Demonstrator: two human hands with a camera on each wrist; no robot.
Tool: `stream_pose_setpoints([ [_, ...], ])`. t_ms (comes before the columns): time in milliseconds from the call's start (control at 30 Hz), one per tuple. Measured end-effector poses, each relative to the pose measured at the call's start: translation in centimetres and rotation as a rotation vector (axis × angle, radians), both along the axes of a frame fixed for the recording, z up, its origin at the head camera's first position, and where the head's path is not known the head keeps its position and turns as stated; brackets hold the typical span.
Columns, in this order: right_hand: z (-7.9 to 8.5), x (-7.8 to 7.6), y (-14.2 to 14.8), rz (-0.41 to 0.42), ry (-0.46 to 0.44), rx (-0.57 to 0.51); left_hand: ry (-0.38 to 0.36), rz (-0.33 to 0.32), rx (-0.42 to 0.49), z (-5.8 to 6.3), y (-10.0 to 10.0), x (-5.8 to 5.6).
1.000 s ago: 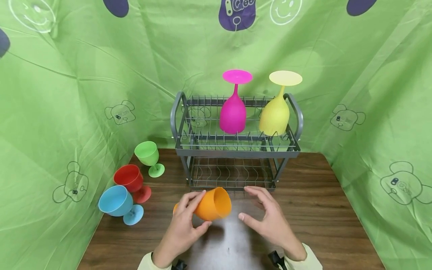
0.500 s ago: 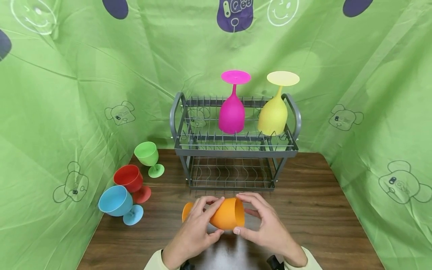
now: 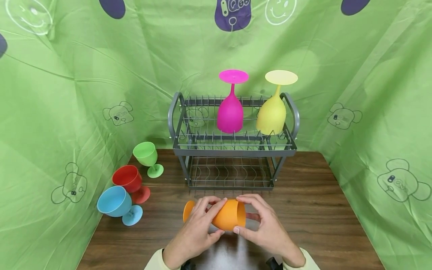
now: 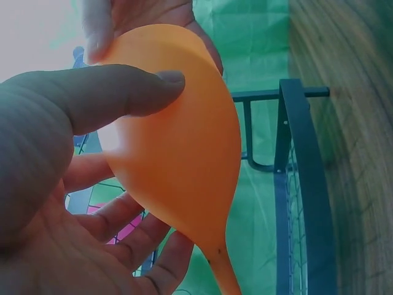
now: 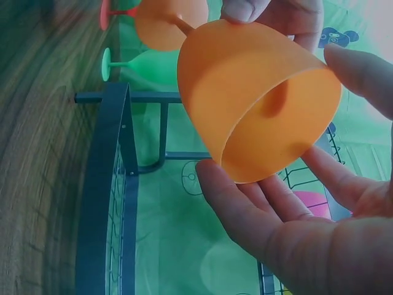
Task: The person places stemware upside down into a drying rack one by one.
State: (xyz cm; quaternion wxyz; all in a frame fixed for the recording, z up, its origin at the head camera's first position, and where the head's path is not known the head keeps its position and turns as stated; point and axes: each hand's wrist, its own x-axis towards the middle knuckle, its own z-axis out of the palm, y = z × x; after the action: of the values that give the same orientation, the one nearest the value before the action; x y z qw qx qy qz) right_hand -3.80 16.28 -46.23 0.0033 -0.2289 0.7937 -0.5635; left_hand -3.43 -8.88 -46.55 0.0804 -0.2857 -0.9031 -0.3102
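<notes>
One orange plastic-looking goblet [image 3: 226, 217]: left hand [image 3: 197, 229] curled round bowl, right hand [image 3: 268, 228] newly pinching rim; likely steadier two-handed.

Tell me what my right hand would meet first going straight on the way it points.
The orange goblet, which your right hand grips. Beyond it, perhaps the dish rack, though depth is unclear.

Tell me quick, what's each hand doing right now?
Left hand: holding the orange goblet.
Right hand: holding the same orange goblet, at its open end.
</notes>
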Motion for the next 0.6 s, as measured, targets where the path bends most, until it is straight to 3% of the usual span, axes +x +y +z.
stream_pose_setpoints([
  [233, 0.3, 0.0, -0.1, -0.028, -0.002, -0.012, 0.014, 0.001, 0.021, 0.1, 0.0, -0.1],
  [367, 0.3, -0.1, 0.0, -0.047, 0.004, -0.016, -0.013, 0.029, 0.082, 0.1, 0.1, 0.3],
  [500, 0.3, -0.2, -0.1, -0.075, -0.003, -0.038, 0.011, 0.087, 0.224, -0.2, 0.4, 0.8],
  [600, 0.2, -0.3, -0.2, -0.094, -0.015, -0.075, 0.05, 0.124, 0.409, -0.4, 0.9, 1.0],
])
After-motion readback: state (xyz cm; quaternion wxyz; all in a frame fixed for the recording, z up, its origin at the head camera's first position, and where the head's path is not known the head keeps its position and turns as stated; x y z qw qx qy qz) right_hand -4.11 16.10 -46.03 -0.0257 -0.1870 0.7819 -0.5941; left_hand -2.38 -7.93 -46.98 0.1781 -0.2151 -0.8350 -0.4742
